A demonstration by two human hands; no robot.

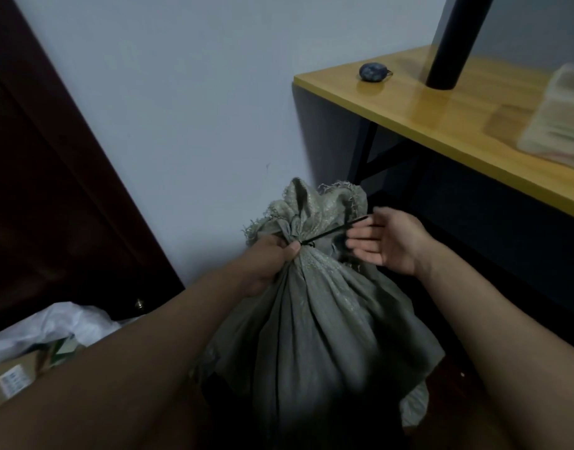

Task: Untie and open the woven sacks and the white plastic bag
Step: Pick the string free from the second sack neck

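Wall corner: left hand (272, 254) grips sack (311, 306) neck; right hand (386, 238) pinches tie (331, 231).

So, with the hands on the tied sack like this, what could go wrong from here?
1. The right hand pulls the thin black tie sideways; this may tighten the knot rather than loosen it, or the tie may slip from the fingers.
2. The left hand has its grip only on the gathered neck of the woven sack, so a hard tug could tip the sack.
3. The frayed weave at the mouth may catch the tie.
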